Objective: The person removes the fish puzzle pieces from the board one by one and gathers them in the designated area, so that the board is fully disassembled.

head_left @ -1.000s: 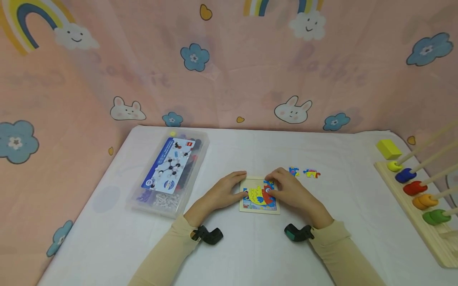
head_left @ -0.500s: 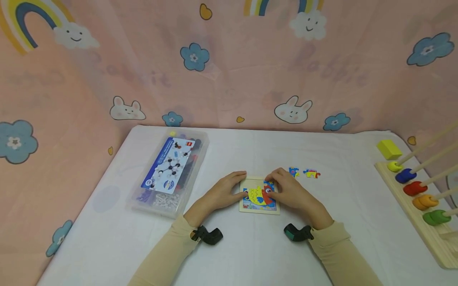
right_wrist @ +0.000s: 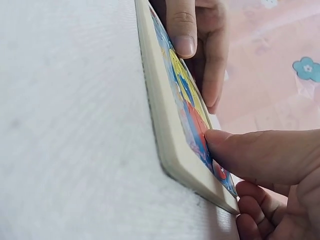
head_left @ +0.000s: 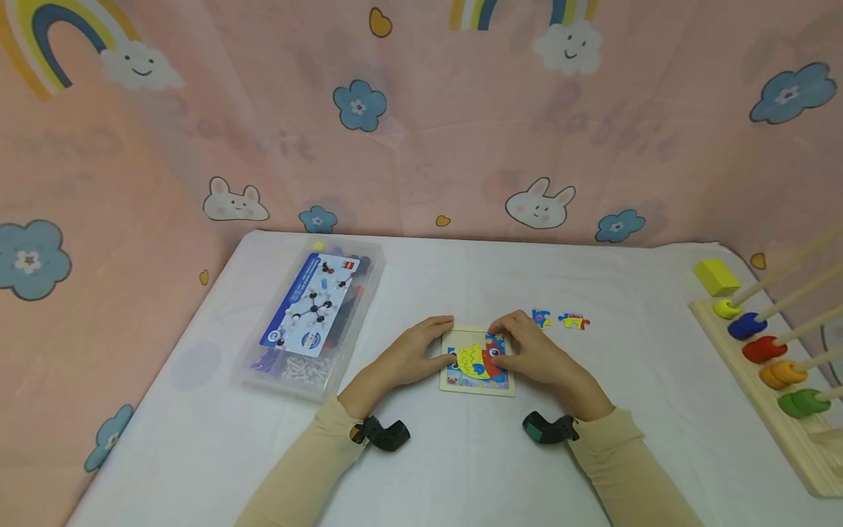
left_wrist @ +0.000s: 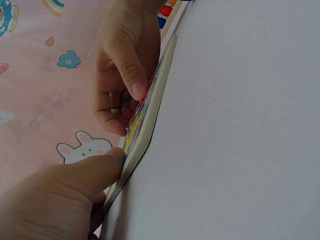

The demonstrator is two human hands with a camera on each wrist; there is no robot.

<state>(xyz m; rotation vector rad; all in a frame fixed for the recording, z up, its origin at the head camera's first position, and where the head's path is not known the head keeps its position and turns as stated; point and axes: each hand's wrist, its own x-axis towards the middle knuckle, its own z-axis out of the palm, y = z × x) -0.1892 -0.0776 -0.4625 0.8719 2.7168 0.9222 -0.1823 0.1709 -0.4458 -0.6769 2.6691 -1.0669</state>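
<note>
In the head view a small wooden jigsaw puzzle board (head_left: 477, 391) lies on the white table, with a yellow and red fish picture in its frame. My left hand (head_left: 413, 356) holds the board's left side, thumb on the picture, fingers along the edge. On the opposite side my right hand (head_left: 538, 353) grips the board; its thumb presses the red fish-head piece (right_wrist: 196, 120), and its fingers curl at the edge in the right wrist view. Bare wood shows in the upper part of the frame. Two loose puzzle pieces, one blue (head_left: 541, 317) and one yellow-red (head_left: 575, 321), lie beyond my right hand.
A clear plastic case (head_left: 309, 322) with a molecule-model label stands left of the hands. At the right is a wooden bead rack (head_left: 744, 380) with coloured beads on slanting pegs, and a yellow block (head_left: 716, 276) behind it. A pink patterned cloth (head_left: 421, 146) hangs behind the table.
</note>
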